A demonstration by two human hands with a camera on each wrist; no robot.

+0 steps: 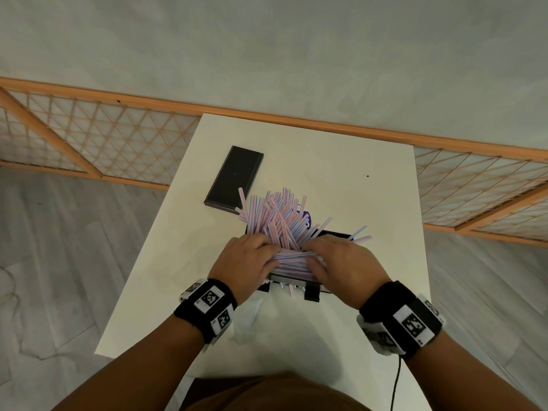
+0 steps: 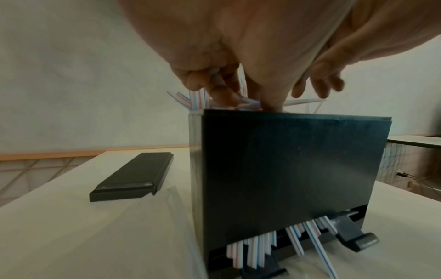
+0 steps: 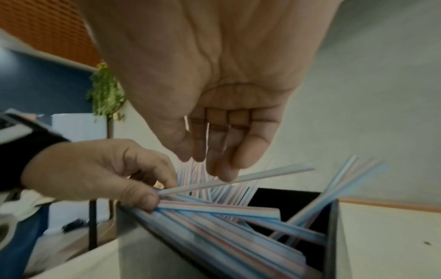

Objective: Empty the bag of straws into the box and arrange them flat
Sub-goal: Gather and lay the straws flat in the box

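A black box stands on the white table. It is stuffed with pink-and-blue striped straws that fan up and out at many angles. Others lie level along its near side. My left hand grips a bunch of these level straws at their left end, thumb and curled fingers round them. My right hand is over the right end, its straight fingertips touching one loose straw. Low on the box front, straw ends poke out of a slot.
The flat black lid lies on the table behind and left of the box. A limp clear bag lies by my left wrist. A lever juts from the box's base. Table edges run close on both sides.
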